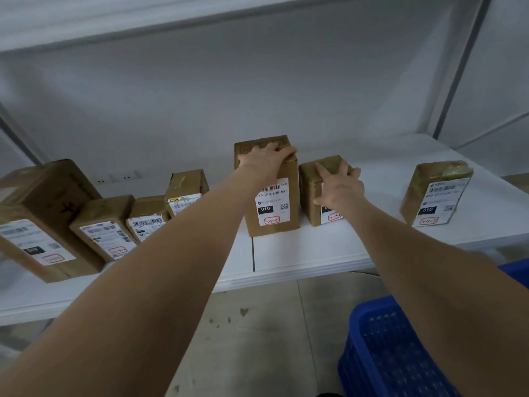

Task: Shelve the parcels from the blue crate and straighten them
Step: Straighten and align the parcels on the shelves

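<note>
Brown cardboard parcels with white labels stand in a row on a white shelf (pixel 309 253). My left hand (pixel 264 160) grips the top of a tall upright parcel (pixel 272 207) at the shelf's middle, fingers curled over its top edge. Right beside it stands a shorter parcel (pixel 315 193); my right hand (pixel 339 186) holds it from the front and top, thumb on the left edge, fingers spread over the top. The two parcels almost touch. A blue crate (pixel 383 348) sits on the floor at the lower right; my right forearm hides part of it.
Several parcels line the shelf's left side, the largest (pixel 43 219) at the far left. A tape-wrapped parcel (pixel 436 193) stands alone at the right. An upper shelf board (pixel 143 21) hangs overhead. Grey uprights (pixel 458 70) frame the right side. Concrete floor (pixel 257 339) lies below.
</note>
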A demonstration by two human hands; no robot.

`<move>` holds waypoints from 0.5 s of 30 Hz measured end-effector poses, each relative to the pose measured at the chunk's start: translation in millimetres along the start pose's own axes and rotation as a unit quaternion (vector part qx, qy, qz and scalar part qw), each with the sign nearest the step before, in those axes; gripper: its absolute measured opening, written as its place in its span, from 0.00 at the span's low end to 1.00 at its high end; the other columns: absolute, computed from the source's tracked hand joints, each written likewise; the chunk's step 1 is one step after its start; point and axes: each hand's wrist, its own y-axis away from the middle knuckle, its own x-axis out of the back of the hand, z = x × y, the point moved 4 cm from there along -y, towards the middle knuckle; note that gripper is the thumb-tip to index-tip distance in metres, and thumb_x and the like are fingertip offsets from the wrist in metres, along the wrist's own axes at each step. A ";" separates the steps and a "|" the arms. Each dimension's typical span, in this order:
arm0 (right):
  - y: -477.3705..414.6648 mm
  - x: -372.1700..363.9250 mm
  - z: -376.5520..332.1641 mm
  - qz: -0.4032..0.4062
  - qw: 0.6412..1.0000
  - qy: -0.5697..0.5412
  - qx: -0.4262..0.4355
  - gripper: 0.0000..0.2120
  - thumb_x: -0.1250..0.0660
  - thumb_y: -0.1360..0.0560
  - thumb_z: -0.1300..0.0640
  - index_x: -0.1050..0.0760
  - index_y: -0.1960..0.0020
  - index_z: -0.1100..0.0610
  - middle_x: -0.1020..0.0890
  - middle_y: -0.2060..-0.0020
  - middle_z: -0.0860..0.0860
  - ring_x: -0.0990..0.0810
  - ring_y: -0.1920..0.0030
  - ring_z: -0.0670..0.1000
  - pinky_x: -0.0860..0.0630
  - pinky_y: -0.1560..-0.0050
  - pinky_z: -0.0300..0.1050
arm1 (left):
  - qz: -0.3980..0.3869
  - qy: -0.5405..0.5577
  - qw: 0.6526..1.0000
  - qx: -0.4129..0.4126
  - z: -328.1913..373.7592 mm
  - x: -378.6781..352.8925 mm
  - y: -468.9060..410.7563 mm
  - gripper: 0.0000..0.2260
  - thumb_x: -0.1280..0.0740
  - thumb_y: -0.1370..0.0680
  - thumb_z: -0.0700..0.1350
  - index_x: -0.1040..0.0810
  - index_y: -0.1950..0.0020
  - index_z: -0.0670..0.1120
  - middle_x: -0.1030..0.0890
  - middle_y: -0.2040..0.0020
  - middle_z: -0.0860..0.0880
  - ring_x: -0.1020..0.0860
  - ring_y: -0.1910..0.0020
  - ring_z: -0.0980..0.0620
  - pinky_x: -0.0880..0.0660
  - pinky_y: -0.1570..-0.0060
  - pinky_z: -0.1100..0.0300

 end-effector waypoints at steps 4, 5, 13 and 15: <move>3.1 -1.3 -17.6 0.000 1.000 -0.006 0.004 0.41 0.29 0.28 0.42 0.50 0.24 0.39 0.51 0.25 0.59 0.45 0.28 0.65 0.30 0.37 0.55 | -0.004 0.000 1.000 -0.009 -4.8 2.2 1.6 0.36 0.32 0.25 0.42 0.47 0.24 0.61 0.40 0.25 0.48 0.33 0.32 0.39 0.29 0.40 0.40; 4.4 -1.4 -20.5 -0.001 1.000 -0.005 0.004 0.41 0.30 0.28 0.42 0.50 0.23 0.39 0.51 0.25 0.59 0.45 0.28 0.65 0.30 0.37 0.54 | -0.005 0.000 1.000 -0.012 -6.2 2.1 2.1 0.36 0.32 0.25 0.42 0.46 0.24 0.61 0.40 0.24 0.48 0.33 0.32 0.39 0.29 0.39 0.40; 20.8 -0.2 -49.8 0.013 1.000 -0.017 0.023 0.33 0.32 0.26 0.52 0.42 0.26 0.42 0.41 0.29 0.58 0.37 0.35 0.61 0.31 0.47 0.48 | -0.015 -0.011 0.999 -0.030 -33.6 -0.7 20.0 0.34 0.33 0.24 0.45 0.48 0.23 0.59 0.45 0.22 0.47 0.39 0.26 0.42 0.36 0.32 0.47; 25.1 -0.1 -57.9 0.014 0.999 -0.012 0.029 0.32 0.32 0.27 0.54 0.41 0.26 0.43 0.39 0.31 0.57 0.36 0.36 0.61 0.32 0.45 0.48 | -0.020 -0.018 0.999 -0.026 -43.0 -2.7 26.8 0.34 0.35 0.22 0.43 0.50 0.23 0.60 0.48 0.21 0.48 0.40 0.25 0.43 0.37 0.31 0.48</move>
